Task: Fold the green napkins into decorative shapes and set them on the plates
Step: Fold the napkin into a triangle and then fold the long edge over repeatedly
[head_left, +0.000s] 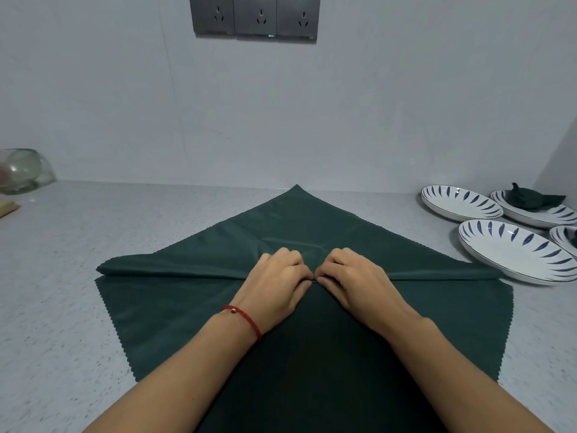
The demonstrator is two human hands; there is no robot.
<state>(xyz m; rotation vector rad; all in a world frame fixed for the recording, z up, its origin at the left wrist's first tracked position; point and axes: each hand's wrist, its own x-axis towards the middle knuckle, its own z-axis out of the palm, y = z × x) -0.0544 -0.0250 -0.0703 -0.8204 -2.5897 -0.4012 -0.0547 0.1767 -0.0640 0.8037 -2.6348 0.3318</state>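
Note:
A large dark green napkin (pixel 193 307) lies spread on the grey counter (pixel 56 292), one corner pointing at the wall. A raised fold runs across it from left to right. My left hand (pixel 278 282) and my right hand (pixel 352 276) meet at the middle of that fold, fingers curled, each pinching the cloth there. At the right stand several white plates with blue leaf marks: one bare at the back (pixel 459 203), one bare in front (pixel 512 251). A folded green napkin (pixel 534 198) sits on the far right plate (pixel 537 214).
A glass bowl (pixel 22 170) stands at the far left by the wall, with a wooden board edge (pixel 7 207) below it. Wall sockets (pixel 254 17) hang above. A fourth plate (pixel 565 239) is cut off at the right edge.

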